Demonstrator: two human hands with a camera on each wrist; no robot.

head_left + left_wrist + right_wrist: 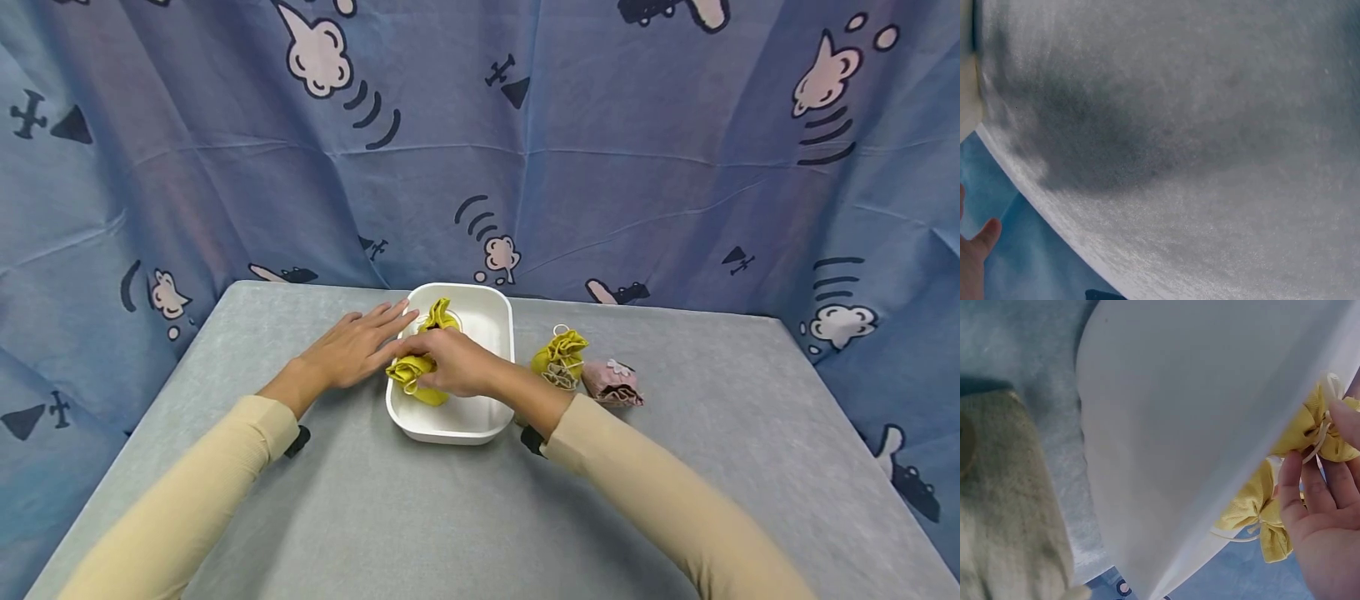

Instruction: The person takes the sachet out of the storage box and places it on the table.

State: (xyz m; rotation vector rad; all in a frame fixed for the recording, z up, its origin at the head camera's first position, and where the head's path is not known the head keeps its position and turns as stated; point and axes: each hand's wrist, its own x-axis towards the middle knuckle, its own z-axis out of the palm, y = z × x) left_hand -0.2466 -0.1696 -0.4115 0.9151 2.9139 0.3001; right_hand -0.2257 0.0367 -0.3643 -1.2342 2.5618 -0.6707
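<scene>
A white plastic bin (pixel 491 321) stands on the table with two yellow drawstring pouches in it. My right hand (pixel 457 362) reaches into the bin and pinches the nearer yellow pouch (pixel 411 368) by its tied neck. In the right wrist view, thumb and fingers close on that pouch (pixel 1300 428) at its cord. The other yellow pouch (pixel 438 312) lies behind it, partly covered by the hand. At the bin's left rim is my left hand (pixel 360 342), fingers straight, the tips reaching over the edge. The left wrist view shows only part of this hand (pixel 975 262).
Right of the bin, another yellow pouch (pixel 558 358) stands on the grey table (pixel 420 517), with a pink pouch (pixel 609 382) beside it. A blue patterned curtain (pixel 450 108) hangs along the back and sides of the table.
</scene>
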